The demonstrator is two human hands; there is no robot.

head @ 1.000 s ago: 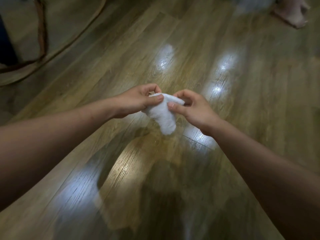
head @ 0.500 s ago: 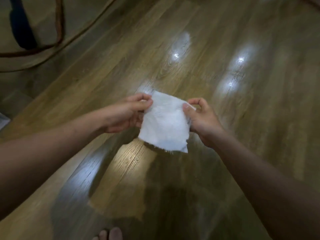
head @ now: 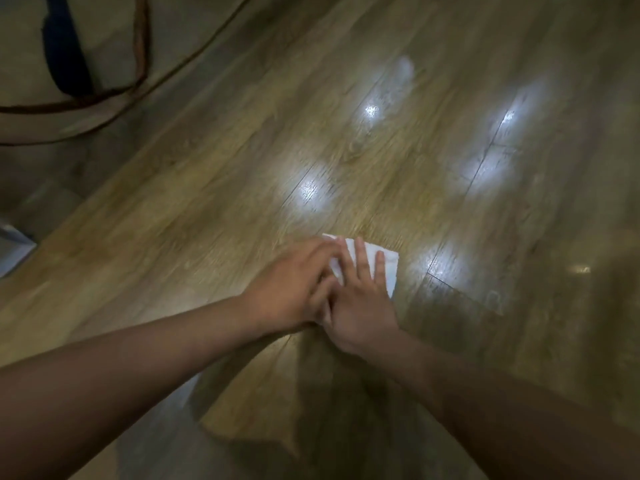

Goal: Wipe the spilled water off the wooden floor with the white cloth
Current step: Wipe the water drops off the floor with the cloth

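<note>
Down from mid-air, the cloth (head: 388, 268) now lies spread on the floor (head: 207, 202), near centre, under the left grip (head: 294, 285) and right grip (head: 360, 306), both released, fingers flat and pressing. Firm, even pressure with overlapping strokes should lift water best.

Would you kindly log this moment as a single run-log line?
cloth: flat on floor | left hand: presses cloth | right hand: presses cloth, fingers straight | hands: side by side, touching
</note>
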